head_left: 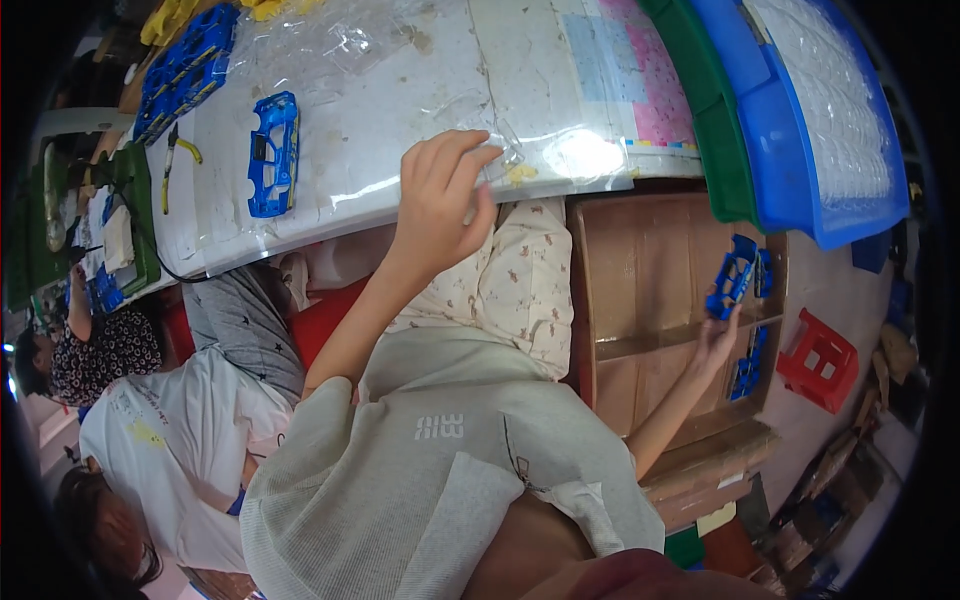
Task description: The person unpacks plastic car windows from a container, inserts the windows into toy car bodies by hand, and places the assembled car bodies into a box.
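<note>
My right hand (715, 342) grips the end of a blue plastic toy car body shell (735, 280), holding it over an open cardboard box (640, 250) at my right side. More blue shells (748, 362) lie along the box's far right side. Above the table's near edge, my left hand (445, 190) is open, its fingers loosely bent and the thumb apart. Just beyond those fingertips are small clear plastic pieces (508, 140); whether the hand touches them I cannot tell. Another blue car shell (273, 155) rests on the white table to the left.
Clear plastic parts (330, 50) and stacked blue shells (185, 75) occupy the table's far left, with yellow-handled pliers (180, 155) nearby. A blue bin (800, 180) of clear parts sits beside a green one (715, 130). A red stool (818, 362) stands right; co-workers (190, 430) sit left.
</note>
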Motion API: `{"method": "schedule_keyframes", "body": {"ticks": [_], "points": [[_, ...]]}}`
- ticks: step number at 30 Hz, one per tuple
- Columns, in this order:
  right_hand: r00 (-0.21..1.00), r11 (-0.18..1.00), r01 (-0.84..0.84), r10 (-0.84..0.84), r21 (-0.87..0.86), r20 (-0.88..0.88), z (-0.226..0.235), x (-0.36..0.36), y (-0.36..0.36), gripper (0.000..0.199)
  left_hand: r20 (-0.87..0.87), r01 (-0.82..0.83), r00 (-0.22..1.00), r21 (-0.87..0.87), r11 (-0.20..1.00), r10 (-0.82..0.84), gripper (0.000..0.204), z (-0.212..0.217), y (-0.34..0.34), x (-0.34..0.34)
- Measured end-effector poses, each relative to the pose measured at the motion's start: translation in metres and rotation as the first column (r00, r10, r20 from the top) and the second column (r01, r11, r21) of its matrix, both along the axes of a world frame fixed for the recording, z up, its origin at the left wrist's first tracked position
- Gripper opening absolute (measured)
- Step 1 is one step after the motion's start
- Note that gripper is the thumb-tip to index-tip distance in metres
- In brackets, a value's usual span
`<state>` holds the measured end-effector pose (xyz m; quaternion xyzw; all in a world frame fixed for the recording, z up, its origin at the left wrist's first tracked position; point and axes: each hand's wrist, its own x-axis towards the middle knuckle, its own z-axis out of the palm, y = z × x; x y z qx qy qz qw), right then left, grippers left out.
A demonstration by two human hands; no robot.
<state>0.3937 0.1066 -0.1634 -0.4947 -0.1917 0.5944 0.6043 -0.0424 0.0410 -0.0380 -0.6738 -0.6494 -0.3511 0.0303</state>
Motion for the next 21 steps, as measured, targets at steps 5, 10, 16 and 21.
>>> {"method": "schedule_keyframes", "body": {"ticks": [5, 10, 16, 21], "points": [[0.953, 0.998, -0.051, 0.062, 0.047, -0.297, 0.02, -0.079, -0.068, 0.053, -0.024, 0.161, 0.987, -0.009, 0.987, -0.161, 0.024, -0.012, 0.004, 0.008], [0.854, 0.949, -0.211, 0.295, 0.234, -0.428, 0.062, -0.132, -0.09, 0.063, -0.021, 0.5, 0.865, -0.021, 0.866, -0.501, 0.011, -0.036, -0.012, 0.04], [0.798, 0.907, -0.288, 0.404, 0.307, -0.448, 0.102, -0.152, -0.095, 0.065, 0.062, 0.637, 0.766, 0.063, 0.768, -0.64, 0.015, -0.05, -0.028, 0.059], [0.814, 0.923, -0.236, 0.359, 0.304, -0.457, 0.11, -0.162, -0.103, 0.064, 0.053, 0.56, 0.812, 0.212, 0.801, -0.582, 0.018, -0.032, -0.022, 0.058]]}}
